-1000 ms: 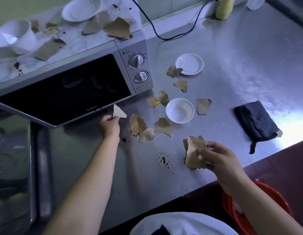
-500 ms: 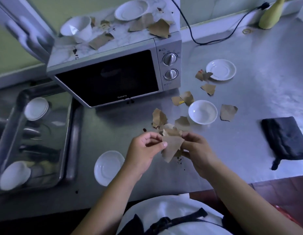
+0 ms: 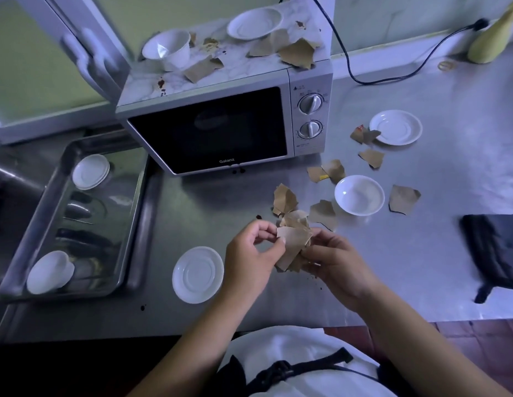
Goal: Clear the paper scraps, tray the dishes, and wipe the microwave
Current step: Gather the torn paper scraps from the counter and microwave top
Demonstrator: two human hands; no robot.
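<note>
Both hands meet over the steel counter on a bundle of brown paper scraps. My left hand pinches its left edge and my right hand grips it from the right. More loose scraps lie just behind, around a white bowl and beside a saucer. Another saucer lies left of my hands. The microwave carries a cup, a bowl, scraps and stains on top. The steel tray at left holds two white dishes.
A dark cloth lies at the counter's right edge. The microwave's black cable runs along the back toward a yellow-green bottle. Small dark spots mark the counter near the scraps.
My left hand carried a scrap from under the microwave door to the bundle in my right hand; both hands now hold it together. The view pulled back and left, showing the tray.
</note>
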